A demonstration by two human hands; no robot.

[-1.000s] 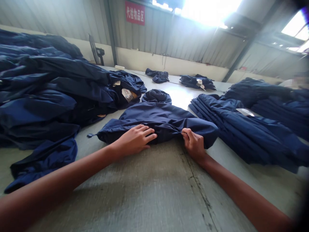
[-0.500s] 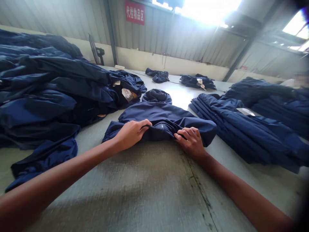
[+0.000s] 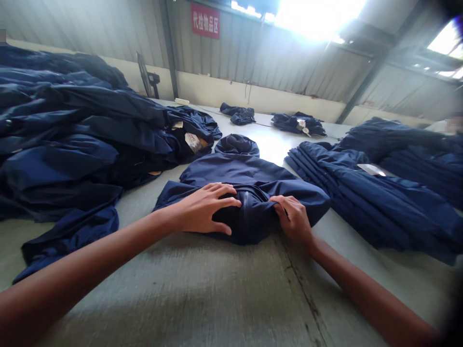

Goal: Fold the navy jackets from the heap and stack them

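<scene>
Since the earlier frame my left hand [image 3: 206, 208] has opened out and slid across the cloth, and the near edge of the navy hooded jacket [image 3: 278, 195] has come toward me, so a zipper [image 3: 246, 205] now shows between my hands. My right hand [image 3: 292, 219] sits a little further right on the jacket than before.

My hands are apart, and both are on the jacket's near part. The left lies flat with its fingers [image 3: 220, 195] spread over the dark cloth just left of the zipper, not clamped on anything that I can see. The right is pinching a fold of the cloth just right of the zipper.

The jacket lies on the grey table [image 3: 217, 294] right in front of me, mostly between and beyond my hands, with its sides spread left and right. The bunched hood [image 3: 237, 144] sits on its far side.

To my left is a big heap of navy garments [image 3: 61, 140] with a paper tag [image 3: 193, 142] at its far end. To my right is a long pile of navy garments [image 3: 361, 207] with a white label [image 3: 371, 169]. Two small navy bundles [image 3: 237, 113] [image 3: 298, 123] lie at the far end of the table, below a corrugated metal wall [image 3: 271, 62] with a red sign [image 3: 205, 21]
</scene>
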